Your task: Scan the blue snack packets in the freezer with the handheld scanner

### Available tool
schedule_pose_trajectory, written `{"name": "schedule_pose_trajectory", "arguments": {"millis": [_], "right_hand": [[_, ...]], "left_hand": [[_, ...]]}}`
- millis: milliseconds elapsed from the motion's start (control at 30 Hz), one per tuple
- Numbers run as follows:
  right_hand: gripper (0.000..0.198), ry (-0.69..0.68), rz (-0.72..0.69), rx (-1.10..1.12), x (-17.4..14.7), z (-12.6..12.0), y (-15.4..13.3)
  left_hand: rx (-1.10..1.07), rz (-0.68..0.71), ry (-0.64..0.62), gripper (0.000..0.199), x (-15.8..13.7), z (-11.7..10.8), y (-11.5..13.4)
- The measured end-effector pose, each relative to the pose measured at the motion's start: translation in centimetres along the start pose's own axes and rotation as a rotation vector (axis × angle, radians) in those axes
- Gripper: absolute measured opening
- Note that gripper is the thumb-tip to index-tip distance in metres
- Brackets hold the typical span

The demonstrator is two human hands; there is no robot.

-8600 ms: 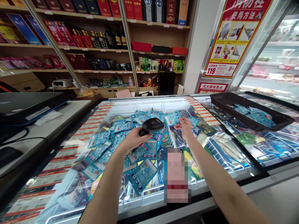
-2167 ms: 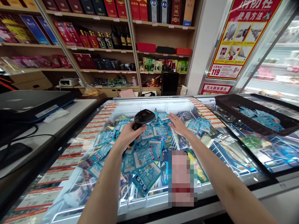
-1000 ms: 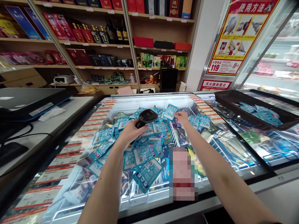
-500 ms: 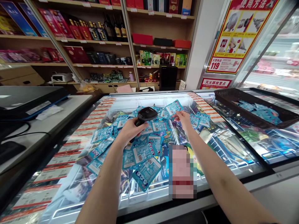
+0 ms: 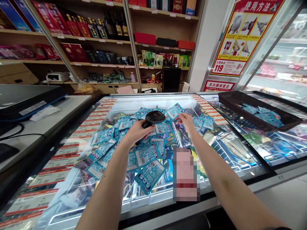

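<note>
My left hand (image 5: 137, 132) is wrapped round the handle of a black barcode scanner (image 5: 155, 117), whose head points right over the packets. With fingertips pinched, my right hand (image 5: 185, 121) grips the edge of a blue packet (image 5: 174, 111) at the far side of the pile. Many similar blue packets (image 5: 146, 156) with white print and barcodes lie spread on the glass top (image 5: 122, 101) of a chest freezer. Two or so more packets (image 5: 203, 122) lie just right of my right hand. Part of the scanner's handle is hidden by my fingers.
A dark brown basket (image 5: 226, 99) holding blue packets stands on the right. A pixelated phone-like object (image 5: 185, 174) lies near the front edge. Price labels (image 5: 59, 167) line the glass at left, beside a counter with a black device (image 5: 28, 102). Stocked shelves (image 5: 165, 48) stand behind.
The scanner in my left hand has moved slightly right, nearer the packet in my right hand. That packet has shifted slightly left in view, and the whole view has shifted a little.
</note>
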State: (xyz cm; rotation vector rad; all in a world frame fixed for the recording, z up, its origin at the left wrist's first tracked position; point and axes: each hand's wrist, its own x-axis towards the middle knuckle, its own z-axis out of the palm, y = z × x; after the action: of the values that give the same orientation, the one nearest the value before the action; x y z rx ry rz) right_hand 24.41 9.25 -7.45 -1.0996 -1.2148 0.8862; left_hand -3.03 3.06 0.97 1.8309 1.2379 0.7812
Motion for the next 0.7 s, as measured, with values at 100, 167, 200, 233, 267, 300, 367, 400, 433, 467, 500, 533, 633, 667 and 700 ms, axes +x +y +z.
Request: {"name": "schedule_pose_trajectory", "arguments": {"millis": [100,167,200,233,267,300,367,400,433,467,500,533,633,667,700], "right_hand": [[0.036,-0.01,-0.001,-0.022,0.1,0.0,0.0],[0.037,-0.009,-0.001,-0.053,0.1,0.0,0.0],[0.038,-0.007,-0.001,-0.068,0.0,0.0,0.0],[0.038,-0.007,-0.001,-0.08,0.0,0.0,0.0],[0.039,-0.006,-0.002,-0.084,0.0,0.0,0.1],[0.039,-0.008,-0.004,-0.079,0.0,0.0,0.1],[0.039,-0.012,-0.009,-0.057,0.1,0.0,0.1],[0.039,-0.012,-0.01,-0.047,0.1,0.0,0.2],[0.039,-0.011,-0.011,-0.04,0.1,0.0,0.2],[0.04,-0.01,-0.011,-0.037,0.1,0.0,0.2],[0.04,-0.009,-0.013,-0.037,0.1,0.0,0.2],[0.04,-0.01,-0.016,-0.036,0.1,0.0,0.2],[0.04,-0.018,-0.026,-0.026,0.1,0.0,0.1],[0.04,-0.019,-0.025,-0.031,0.0,0.0,0.0],[0.04,-0.017,-0.019,-0.042,0.0,0.1,0.0]], "left_hand": [[0.001,-0.006,-0.012,0.031,0.1,0.0,0.0],[0.005,-0.012,-0.013,0.032,0.0,0.0,0.1],[0.009,-0.017,-0.015,0.032,0.0,0.0,0.2],[0.016,-0.022,-0.018,0.033,0.0,0.0,0.3],[0.023,-0.026,-0.02,0.033,0.0,0.0,0.3],[0.028,-0.029,-0.023,0.034,-0.1,0.0,0.4],[0.026,-0.026,-0.024,0.034,-0.1,0.0,0.5],[0.018,-0.022,-0.021,0.034,-0.2,0.1,0.6],[0.008,-0.019,-0.018,0.034,-0.2,0.1,0.6],[-0.002,-0.016,-0.013,0.034,-0.3,0.1,0.7],[-0.011,-0.014,-0.011,0.033,-0.3,0.1,0.8],[-0.019,-0.01,-0.009,0.033,-0.4,0.1,0.9],[-0.044,0.004,-0.019,0.031,-0.6,0.1,1.2],[-0.053,0.005,-0.025,0.031,-0.7,0.1,1.3],[-0.058,0.003,-0.032,0.03,-0.7,0.1,1.4]]}}
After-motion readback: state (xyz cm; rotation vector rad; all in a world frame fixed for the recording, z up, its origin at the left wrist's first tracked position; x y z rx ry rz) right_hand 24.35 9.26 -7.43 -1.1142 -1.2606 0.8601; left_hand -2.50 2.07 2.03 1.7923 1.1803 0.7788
